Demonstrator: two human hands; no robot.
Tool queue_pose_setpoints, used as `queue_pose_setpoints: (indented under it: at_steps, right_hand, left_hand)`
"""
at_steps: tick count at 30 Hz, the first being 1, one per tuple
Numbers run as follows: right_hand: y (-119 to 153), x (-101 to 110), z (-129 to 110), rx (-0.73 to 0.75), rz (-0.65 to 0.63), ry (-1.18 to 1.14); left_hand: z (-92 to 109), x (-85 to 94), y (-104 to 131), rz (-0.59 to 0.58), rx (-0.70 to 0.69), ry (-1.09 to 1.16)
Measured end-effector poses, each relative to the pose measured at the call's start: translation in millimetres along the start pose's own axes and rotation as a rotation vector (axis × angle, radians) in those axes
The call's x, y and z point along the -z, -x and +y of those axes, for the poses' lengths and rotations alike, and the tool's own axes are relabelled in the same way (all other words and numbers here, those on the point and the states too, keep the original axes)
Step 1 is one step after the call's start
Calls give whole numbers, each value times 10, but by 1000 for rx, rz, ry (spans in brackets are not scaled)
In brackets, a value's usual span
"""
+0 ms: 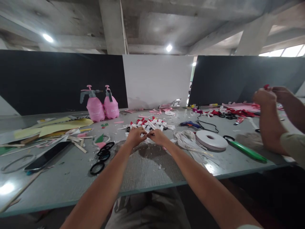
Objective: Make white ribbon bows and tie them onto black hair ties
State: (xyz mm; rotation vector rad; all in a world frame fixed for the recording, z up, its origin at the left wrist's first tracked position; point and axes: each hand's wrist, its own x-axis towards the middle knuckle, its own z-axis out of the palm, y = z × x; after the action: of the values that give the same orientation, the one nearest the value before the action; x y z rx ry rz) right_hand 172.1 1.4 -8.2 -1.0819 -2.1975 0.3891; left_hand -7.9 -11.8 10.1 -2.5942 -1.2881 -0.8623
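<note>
My left hand point(136, 137) and my right hand point(157, 137) meet over the middle of the table, fingertips pinched close together. Whatever lies between the fingertips is too small and too hidden to name. Just beyond them is a pile of white and red ribbon bows point(153, 123), partly covered by my hands. Black hair ties point(104, 154) lie on the table left of my left forearm. To the right of my right hand are a loose length of printed white ribbon point(187, 140) and a white ribbon roll point(211, 140) lying flat.
Two pink spray bottles point(95, 108) stand at the back left, near yellow paper sheets point(57, 128) and a phone point(47, 156). A blue glue gun point(190, 124) and a green tool point(249, 150) lie on the right. Another person's hands point(265, 95) hold something red at far right.
</note>
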Motion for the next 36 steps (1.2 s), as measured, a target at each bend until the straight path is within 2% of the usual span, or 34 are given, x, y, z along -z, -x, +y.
queue_pose_setpoints:
  at_steps: [7, 14, 17, 21, 23, 27, 33, 36]
  right_hand:
    - [-4, 7, -14, 4, -6, 38]
    - [-29, 0, -14, 35, 11, -49]
    - [-11, 4, -34, 46, -6, -79]
    - [11, 6, -37, 35, -6, -149]
    - [11, 11, -36, 12, 18, -191]
    - [9, 18, -44, 5, 52, -234]
    - [7, 16, -49, 19, 55, -281]
    - [2, 22, -58, 14, 71, -274]
  left_hand:
    - [36, -12, -13, 34, 4, -32]
    - [32, -18, -20, 114, 53, -20]
    - [-92, -21, -7, 152, 142, 45]
    - [-266, -14, 17, 301, 360, 207]
    - [-281, -18, 16, 334, 393, 305]
    - [-223, -56, -3, 281, 336, 414]
    - [-206, -107, -7, 132, 259, 434]
    - [-163, -98, -8, 187, 233, 448]
